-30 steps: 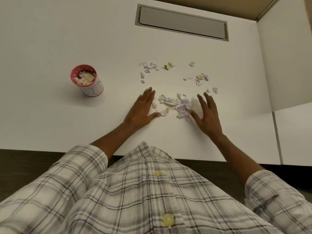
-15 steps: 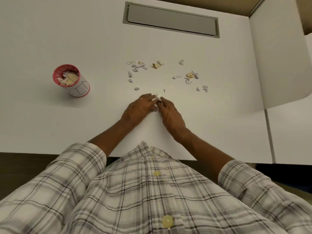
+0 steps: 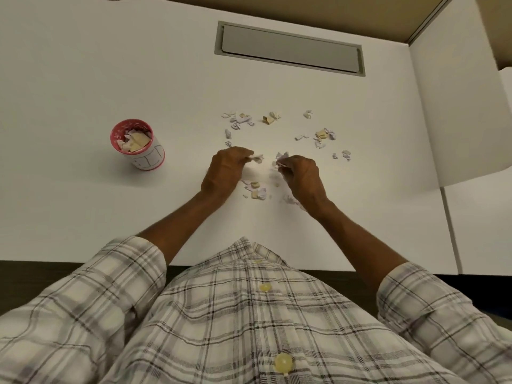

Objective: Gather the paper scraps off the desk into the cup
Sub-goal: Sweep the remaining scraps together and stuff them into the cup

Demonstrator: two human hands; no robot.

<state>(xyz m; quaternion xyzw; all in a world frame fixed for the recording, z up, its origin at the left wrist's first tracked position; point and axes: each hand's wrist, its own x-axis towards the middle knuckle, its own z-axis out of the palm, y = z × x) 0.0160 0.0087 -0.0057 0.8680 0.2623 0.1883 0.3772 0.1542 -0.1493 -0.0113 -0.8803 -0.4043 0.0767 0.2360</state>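
White tabletop (image 3: pixel 83 79) carries an upright cup (image 3: pixel 137 144), mouth upward; left hand (image 3: pixel 225 173) and right hand (image 3: pixel 300 174) each pinch paper scraps (image 3: pixel 257 158) in clenched fingers (image 3: pixel 243 155).

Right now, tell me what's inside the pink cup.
The pink cup holds crumpled paper scraps, white and tan, piled nearly to the rim. Whatever lies under that top layer, and the cup's bottom, is covered and cannot be seen.
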